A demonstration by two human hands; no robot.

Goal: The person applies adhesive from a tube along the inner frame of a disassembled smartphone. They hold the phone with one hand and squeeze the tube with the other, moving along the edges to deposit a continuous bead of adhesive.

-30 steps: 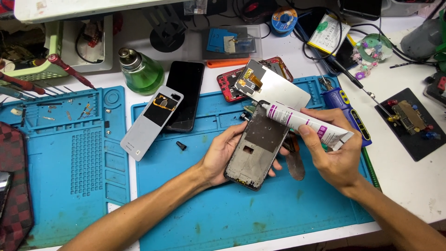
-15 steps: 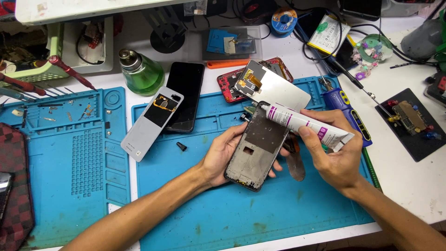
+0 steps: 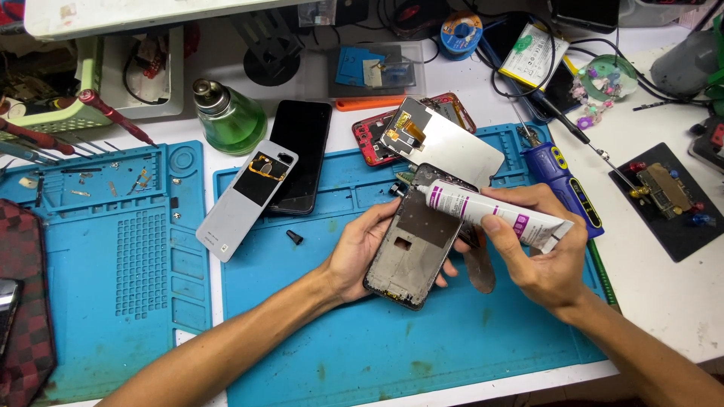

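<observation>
While the left hand (image 3: 362,252) grips the phone frame (image 3: 415,237) at counter centre, the right hand (image 3: 539,256) clasps the glue tube (image 3: 494,213), nozzle at the frame's 12 o'clock edge; no glue bead is visible, and the display panel (image 3: 445,143) lies unmounted at 12 o'clock.

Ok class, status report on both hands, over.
Left hand cradles phone frame over blue mat. Right hand grips glue tube, nozzle at frame's top edge. Small black cap loose on mat nearby.
</observation>
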